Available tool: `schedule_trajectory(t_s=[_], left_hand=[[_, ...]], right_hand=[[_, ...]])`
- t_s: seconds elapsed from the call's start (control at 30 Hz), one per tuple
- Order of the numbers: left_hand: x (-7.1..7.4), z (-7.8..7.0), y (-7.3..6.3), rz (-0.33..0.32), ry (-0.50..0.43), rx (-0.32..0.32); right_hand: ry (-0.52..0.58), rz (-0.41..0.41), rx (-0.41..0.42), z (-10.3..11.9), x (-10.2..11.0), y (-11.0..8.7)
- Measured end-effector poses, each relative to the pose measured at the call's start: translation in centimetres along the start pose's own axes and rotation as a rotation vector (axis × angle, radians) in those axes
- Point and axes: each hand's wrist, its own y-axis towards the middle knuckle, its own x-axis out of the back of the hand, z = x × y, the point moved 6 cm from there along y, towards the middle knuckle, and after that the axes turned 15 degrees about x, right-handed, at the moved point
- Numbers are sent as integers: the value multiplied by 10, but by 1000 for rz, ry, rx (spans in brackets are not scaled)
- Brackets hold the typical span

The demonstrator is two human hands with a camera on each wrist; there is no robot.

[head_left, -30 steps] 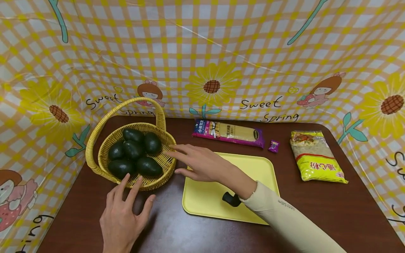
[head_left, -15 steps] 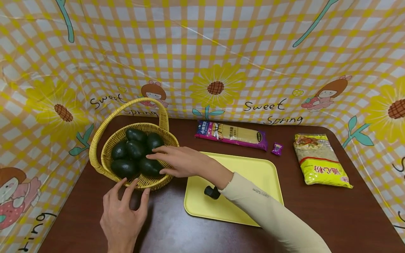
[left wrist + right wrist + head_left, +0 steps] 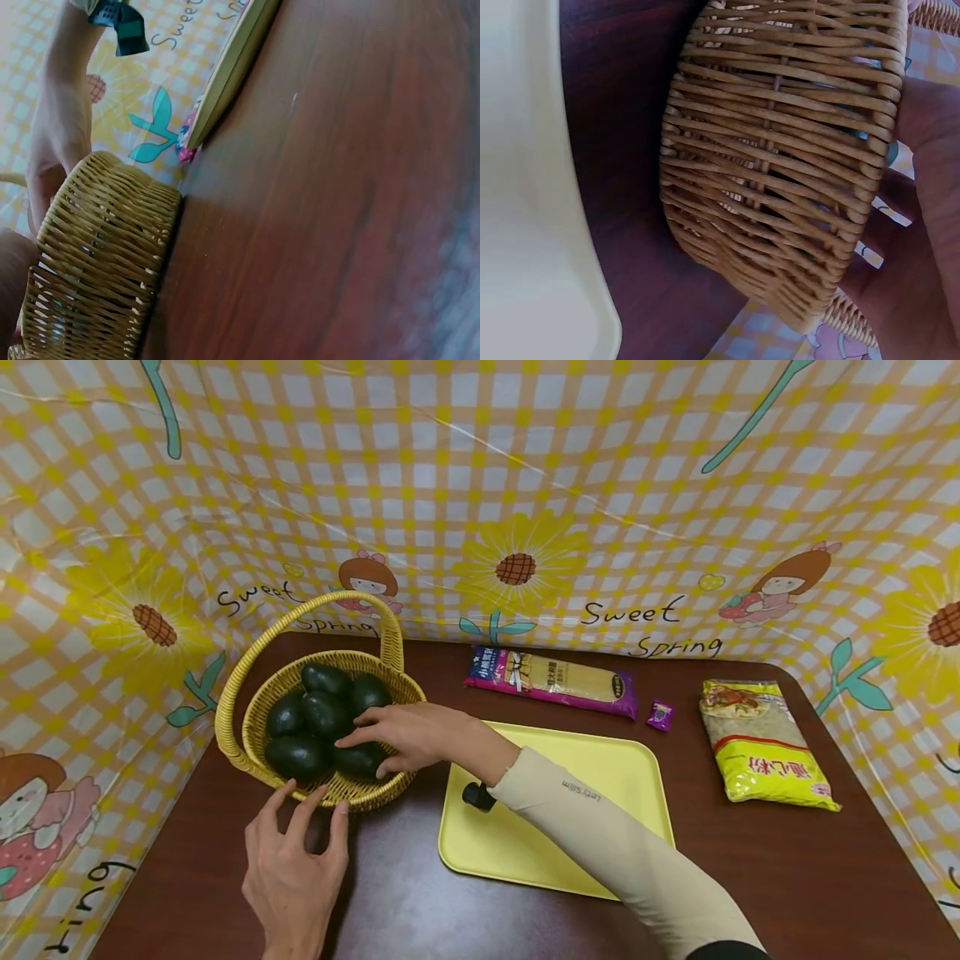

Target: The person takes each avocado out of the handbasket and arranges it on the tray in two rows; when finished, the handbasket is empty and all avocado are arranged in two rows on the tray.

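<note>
one of the hands (image 3: 412, 735), the right, now farther over avocados (image 3: 326, 714)

Bright, even light fills the place, leaving pale glare by the table's (image 3: 420, 910) near edge and glints on the avocados (image 3: 296, 760). Wrist views look dimmer, softer, shadow dark beside the basket (image 3: 780, 157); the checked cloth (image 3: 645, 527) bows towards the head view's sides.

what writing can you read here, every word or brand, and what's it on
"Sweet" and "Spring", repeated: patterned cloth
"通心粉": yellow bag, smaller print unreadable
Probably "Let's Slim": pale sleeve
"小熊": purple pack, other characters too blurred to be sure
Small purple packet: too small to read
</note>
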Motion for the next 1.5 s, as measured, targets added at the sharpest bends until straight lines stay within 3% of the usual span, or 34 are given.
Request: schedule_trajectory(t_s=[0.2, 0.4, 0.9, 1.5], left_hand=[[-1, 0, 0, 4, -6, 9], [-1, -1, 0, 7, -14, 12], [-2, -2, -3, 6, -19, 25], [-1, 1, -4, -5, -27, 47]], right_hand=[[27, 70, -32, 1, 0, 8], [-53, 104, -44, 4, -2, 14], [-136, 99, -19, 4, -1, 19], [-46, -9, -100, -5, 20, -3]])
